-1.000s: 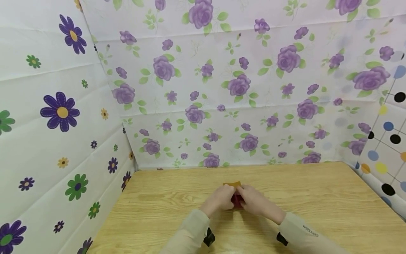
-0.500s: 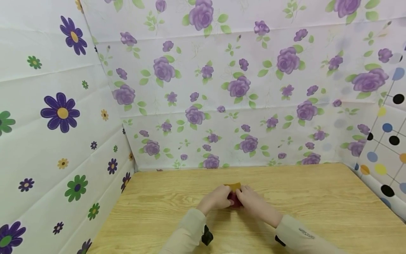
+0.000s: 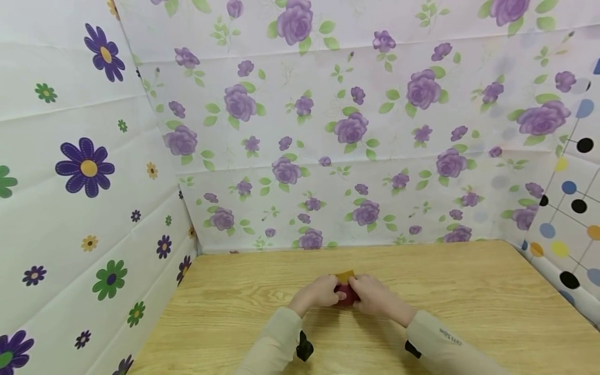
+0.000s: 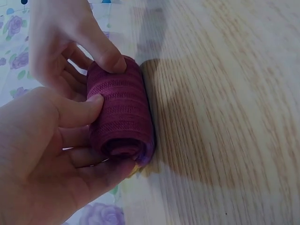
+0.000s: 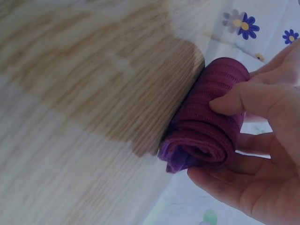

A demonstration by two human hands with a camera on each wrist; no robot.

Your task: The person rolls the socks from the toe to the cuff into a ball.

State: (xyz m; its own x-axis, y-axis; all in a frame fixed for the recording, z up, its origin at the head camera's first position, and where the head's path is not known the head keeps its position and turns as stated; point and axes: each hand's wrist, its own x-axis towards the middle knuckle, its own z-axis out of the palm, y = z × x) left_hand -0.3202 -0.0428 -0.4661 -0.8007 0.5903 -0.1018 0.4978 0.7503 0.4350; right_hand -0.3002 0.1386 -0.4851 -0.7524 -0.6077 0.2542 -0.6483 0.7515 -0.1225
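A maroon ribbed knit sock, rolled into a tight cylinder, lies on the wooden table between both hands. Its orange part extends from the far side. Purple fabric shows at the lower edge of the coil in the right wrist view. My left hand grips the roll's left end, thumb on top and fingers behind and under it. At the other end, my right hand holds it likewise, its thumb pressing on the ribbing. The fingers on the far side are partly hidden.
The wood-grain table runs back to a hanging cloth with purple roses. Daisy-print cloth closes the left side, and dotted cloth the right. Black wrist devices hang beneath the sleeves.
The hands have spread slightly apart, the left one shifting a little leftward. More of the maroon roll shows between them; the orange part stays on the far side.
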